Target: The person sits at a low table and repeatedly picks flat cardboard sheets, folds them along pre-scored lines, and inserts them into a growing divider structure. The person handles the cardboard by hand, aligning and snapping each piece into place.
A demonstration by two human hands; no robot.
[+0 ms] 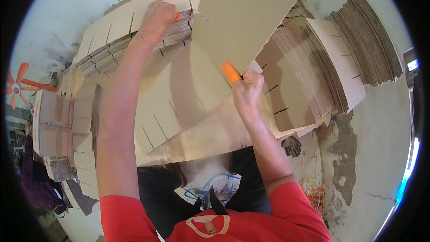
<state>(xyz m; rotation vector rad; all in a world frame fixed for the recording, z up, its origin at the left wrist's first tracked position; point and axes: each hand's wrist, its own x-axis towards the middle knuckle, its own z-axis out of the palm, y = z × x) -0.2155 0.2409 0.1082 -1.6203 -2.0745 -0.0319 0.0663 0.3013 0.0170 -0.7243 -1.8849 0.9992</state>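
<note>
Pinching a slotted cardboard sheet by its lower corner, my right hand lifts it over the bench centre; left hand lies flat on the far-edge stack. Fanned stacks crowd the right edge, bundled cartons left.

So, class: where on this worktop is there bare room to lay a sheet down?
Free: the flat slotted cardboard between the left hand and right hand. Crowded: the stack under the left hand, the fanned stacks on the right, and the lifted sheet.
</note>
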